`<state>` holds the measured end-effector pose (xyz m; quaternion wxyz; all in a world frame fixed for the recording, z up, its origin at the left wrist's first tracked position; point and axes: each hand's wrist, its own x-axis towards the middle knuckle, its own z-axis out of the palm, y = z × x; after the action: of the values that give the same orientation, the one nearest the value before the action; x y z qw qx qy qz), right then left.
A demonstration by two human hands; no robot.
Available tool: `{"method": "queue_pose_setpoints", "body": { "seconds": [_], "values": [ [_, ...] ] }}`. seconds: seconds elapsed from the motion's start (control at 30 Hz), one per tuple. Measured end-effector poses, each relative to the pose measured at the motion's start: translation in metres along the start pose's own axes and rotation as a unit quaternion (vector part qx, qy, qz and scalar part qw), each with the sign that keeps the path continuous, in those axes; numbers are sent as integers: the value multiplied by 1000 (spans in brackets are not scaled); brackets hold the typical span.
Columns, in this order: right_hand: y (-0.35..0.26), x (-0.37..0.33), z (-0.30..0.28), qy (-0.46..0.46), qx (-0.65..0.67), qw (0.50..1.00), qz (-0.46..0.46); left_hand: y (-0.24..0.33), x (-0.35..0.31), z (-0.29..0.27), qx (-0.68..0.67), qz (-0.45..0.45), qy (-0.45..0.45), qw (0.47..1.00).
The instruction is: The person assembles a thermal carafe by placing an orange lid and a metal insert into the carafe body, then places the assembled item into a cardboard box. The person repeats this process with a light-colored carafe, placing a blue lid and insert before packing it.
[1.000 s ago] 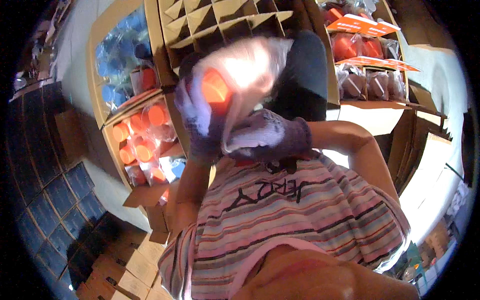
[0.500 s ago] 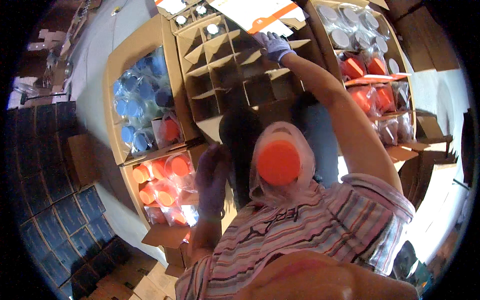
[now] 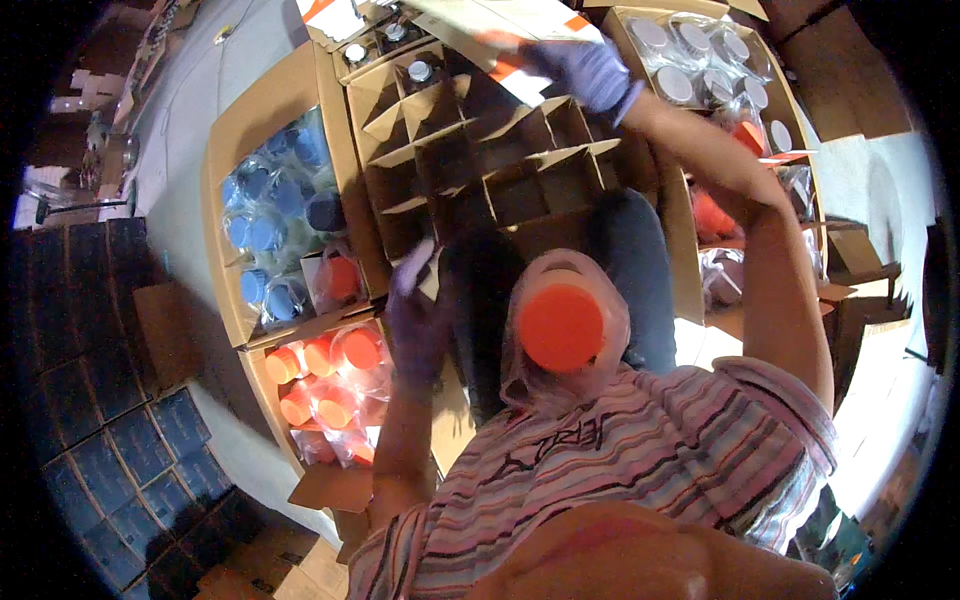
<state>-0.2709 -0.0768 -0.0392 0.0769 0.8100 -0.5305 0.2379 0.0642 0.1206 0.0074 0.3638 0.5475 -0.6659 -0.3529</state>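
My right hand (image 3: 590, 75), in a purple glove, is closed at the edge of a white sheet of card with orange print (image 3: 535, 20); motion blurs its fingers. The sheet lies over the far part of a divided cardboard box (image 3: 465, 130). Beside that box's near left corner, my left hand (image 3: 415, 315), also purple-gloved, has its fingers pointing up and apart, holding nothing I can see. Below it sit several orange-capped bottles (image 3: 335, 405) in plastic. An orange-capped container (image 3: 560, 325), wrapped in clear plastic, stands at my lap.
A box (image 3: 235, 130) of blue-capped bottles stands left of the divided box. To the right, another box (image 3: 690, 300) holds grey-capped and red-capped bottles. A few white-capped bottles (image 3: 420, 72) sit in far compartments. Dark cartons (image 3: 140, 445) are stacked at lower left.
My right hand has shifted right, and the card's near corner has moved left and nearer. My left hand has risen, with its fingers coming up beside the divided box.
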Motion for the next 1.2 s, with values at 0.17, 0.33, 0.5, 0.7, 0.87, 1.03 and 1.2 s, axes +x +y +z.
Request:
{"method": "queue_pose_setpoints", "body": {
  "seconds": [0.17,0.33,0.5,0.7,0.87,1.03,1.2],
  "values": [
    [-26,32,-178,208,382,900,34,10,59,27,240,237,51,940],
    [-57,-15,-250,15,716,653,246,32,75,13,121,246,269,923],
    [-74,-60,-288,-301,328,887,123,84,82,-17,-320,255,192,892],
    [-109,-88,-249,-143,212,947,-196,135,66,-17,-273,285,106,913],
    [-164,-118,-226,-83,327,926,-169,133,73,-26,-284,300,60,908],
    [-161,-104,-227,-18,314,948,-45,123,79,-45,-252,277,79,924],
    [-175,-84,-217,-23,199,979,-30,122,80,-52,-289,240,-23,926]
  ]
}}
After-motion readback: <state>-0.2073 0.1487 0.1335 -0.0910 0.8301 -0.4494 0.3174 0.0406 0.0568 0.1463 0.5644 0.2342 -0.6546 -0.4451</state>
